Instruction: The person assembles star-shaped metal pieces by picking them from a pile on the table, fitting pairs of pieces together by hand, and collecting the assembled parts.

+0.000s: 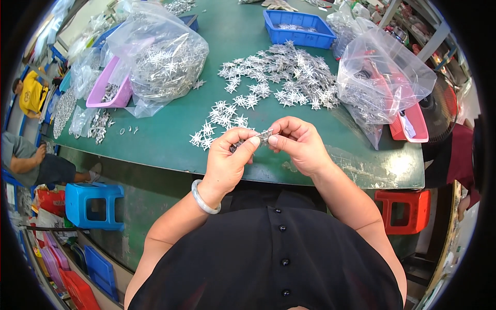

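Observation:
Between my two hands, over the table's near edge, is a small silvery metal piece. The thumb and fingers of my left hand pinch its left end. My right hand pinches the right end between thumb and forefinger. More grey metal shows under the curled fingers of my left hand, partly hidden. Just beyond my hands, loose spiky star-shaped metal pieces lie scattered. They run back into a larger heap of the same spiky pieces.
On the green table stand a bulging clear bag of metal pieces, a purple basket, a blue tray, another clear bag and a pink basket. Blue and red stools stand below. People are at left and right.

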`<state>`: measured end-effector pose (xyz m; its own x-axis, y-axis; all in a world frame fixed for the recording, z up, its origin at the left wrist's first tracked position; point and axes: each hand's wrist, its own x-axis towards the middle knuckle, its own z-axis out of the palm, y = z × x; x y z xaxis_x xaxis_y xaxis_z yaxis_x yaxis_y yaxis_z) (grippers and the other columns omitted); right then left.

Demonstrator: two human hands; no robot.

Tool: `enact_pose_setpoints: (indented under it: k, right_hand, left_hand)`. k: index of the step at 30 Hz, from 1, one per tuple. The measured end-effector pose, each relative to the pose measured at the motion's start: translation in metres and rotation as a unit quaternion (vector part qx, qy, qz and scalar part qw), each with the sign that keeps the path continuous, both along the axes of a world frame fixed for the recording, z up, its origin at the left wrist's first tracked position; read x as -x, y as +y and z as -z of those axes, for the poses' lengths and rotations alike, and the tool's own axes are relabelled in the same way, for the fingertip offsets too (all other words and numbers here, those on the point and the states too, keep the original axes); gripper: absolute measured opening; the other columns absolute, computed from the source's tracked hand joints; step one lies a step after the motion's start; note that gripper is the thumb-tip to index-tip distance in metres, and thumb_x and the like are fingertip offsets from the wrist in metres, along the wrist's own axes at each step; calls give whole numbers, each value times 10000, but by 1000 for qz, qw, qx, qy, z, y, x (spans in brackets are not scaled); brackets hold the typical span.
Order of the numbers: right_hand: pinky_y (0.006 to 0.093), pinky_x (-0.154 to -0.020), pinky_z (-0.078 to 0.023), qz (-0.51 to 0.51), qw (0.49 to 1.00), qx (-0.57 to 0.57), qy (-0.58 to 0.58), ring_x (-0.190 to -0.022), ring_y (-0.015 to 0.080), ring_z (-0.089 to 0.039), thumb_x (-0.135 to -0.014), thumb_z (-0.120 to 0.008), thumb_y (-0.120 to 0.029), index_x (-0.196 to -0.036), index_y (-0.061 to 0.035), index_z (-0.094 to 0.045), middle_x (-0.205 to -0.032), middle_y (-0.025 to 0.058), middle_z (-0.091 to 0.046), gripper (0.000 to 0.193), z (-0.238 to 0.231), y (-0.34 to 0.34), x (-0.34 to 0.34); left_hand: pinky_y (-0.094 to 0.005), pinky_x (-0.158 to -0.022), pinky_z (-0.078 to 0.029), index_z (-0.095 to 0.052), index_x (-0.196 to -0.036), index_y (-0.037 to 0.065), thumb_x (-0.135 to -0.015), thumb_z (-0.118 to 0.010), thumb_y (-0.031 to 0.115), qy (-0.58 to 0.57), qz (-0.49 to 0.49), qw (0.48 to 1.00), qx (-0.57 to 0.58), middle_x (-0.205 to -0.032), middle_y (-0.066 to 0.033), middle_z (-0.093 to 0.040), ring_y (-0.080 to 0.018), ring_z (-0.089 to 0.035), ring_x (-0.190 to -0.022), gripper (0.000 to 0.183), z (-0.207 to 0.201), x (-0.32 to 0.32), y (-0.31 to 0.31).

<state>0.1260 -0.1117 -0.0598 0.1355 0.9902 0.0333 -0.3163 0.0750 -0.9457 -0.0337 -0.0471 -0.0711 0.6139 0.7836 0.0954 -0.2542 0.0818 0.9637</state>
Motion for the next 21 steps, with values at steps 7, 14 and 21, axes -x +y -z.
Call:
enact_pose_setpoints:
  k: [7, 14, 21]
  right_hand:
    - [202, -613, -421, 8, 1000, -15, -3, -698, 68, -516, -771, -604, -12, -871, -18, -565, -785, 7, -566, 108, -1, -3, 1]
    - [203, -621, -427, 11, 1000, -22, -4, -697, 71, -518, -771, -598, 0, -859, -14, -573, -782, 15, -572, 93, 1, -4, 1]
    - [215, -635, -440, 12, 1000, -24, 10, -700, 88, -533, -774, -587, 11, -863, -3, -577, -785, 29, -581, 91, 4, -4, 1]
  left_hand:
    - [-210, -553, -432, -588, -895, 37, -822, -548, 56, 7, 0, 1000, 2, -849, -30, -571, -97, -545, -756, 85, -1, 0, -1]
    - [-209, -549, -433, -594, -903, 36, -821, -548, 54, 9, 0, 1000, -5, -864, -34, -576, -96, -545, -756, 95, -3, 0, -2]
    - [-203, -549, -434, -598, -898, 32, -817, -554, 55, 6, -6, 1000, -16, -866, -31, -574, -85, -532, -741, 95, -5, -1, -4]
